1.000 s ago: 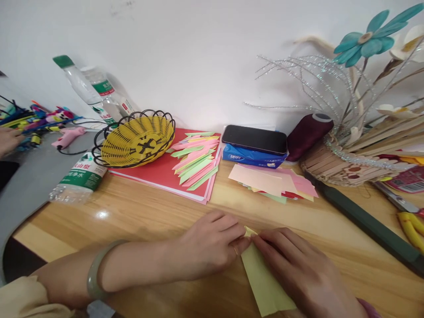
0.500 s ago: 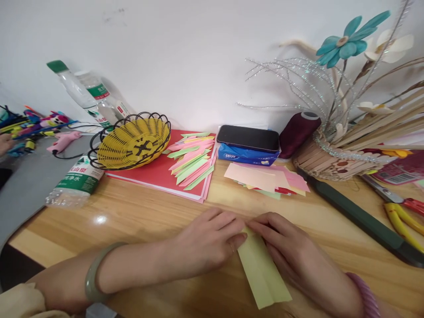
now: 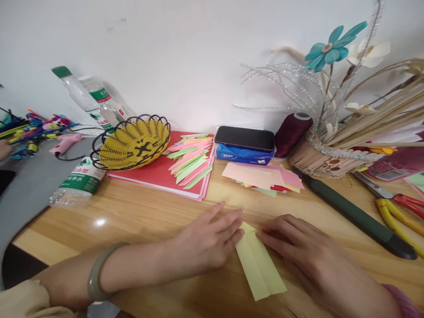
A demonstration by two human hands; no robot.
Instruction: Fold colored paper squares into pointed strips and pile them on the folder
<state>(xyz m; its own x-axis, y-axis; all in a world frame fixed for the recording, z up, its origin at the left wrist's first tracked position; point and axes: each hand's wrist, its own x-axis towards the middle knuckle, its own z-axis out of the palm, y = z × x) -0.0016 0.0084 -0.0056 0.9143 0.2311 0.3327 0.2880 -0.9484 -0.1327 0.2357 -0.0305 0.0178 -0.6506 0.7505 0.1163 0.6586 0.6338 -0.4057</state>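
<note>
Head view, and the pale yellow-green paper strip (image 3: 260, 267) is laid on the table (image 3: 142, 212) between the hands, upper left edge touched by the loosely spread left hand (image 3: 210, 240); right hand (image 3: 313, 256) curled just beside, its grip cannot be told

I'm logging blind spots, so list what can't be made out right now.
All in the head view:
Yellow-green paper strip, upper left edge: partly covered by the left hand.
Right hand, palm: turned away from the camera.
Purple wristband: cut off at the lower right corner.
Another person's hand: cut off by the left edge.
Barcode digits: too small.
</note>
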